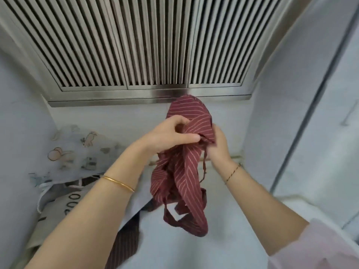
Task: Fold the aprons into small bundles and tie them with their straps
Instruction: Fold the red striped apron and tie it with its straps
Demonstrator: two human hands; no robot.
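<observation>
Beige cloth, lower left: partial print "00"; rest unreadable.

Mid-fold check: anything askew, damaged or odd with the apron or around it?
Nothing damaged or spilled. The red striped apron, gripped by the left hand and right hand in mid-air, is a loose bunch, not a neat fold, and its straps dangle untied below. A heap of other aprons lies at left.
</observation>
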